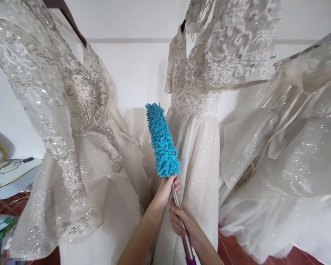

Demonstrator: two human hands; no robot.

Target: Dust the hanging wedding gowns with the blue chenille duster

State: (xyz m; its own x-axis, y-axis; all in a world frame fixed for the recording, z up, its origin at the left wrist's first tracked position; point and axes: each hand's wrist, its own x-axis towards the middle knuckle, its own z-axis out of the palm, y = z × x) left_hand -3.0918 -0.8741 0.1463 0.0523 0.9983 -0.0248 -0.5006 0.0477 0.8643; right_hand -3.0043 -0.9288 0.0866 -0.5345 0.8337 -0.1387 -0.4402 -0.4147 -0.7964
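Observation:
A blue microfibre duster (162, 141) with a metal handle points up and slightly left in the middle of the view. My left hand (167, 188) is closed around the top of the handle, just under the blue head. Lower down, my right hand (181, 221) grips the metal handle above its purple end. Behind the duster hangs a white beaded dress (200, 147) with short sleeves and a glittery skirt. The duster head is in front of its left edge; whether they touch I cannot tell.
On the left hangs a sequined dress (91, 99) on a dark hanger. More white gowns (289, 165) hang at the right against the white wall (138, 66). A white table (16, 176) with a cable stands at the far left, above the red tiled floor (233, 246).

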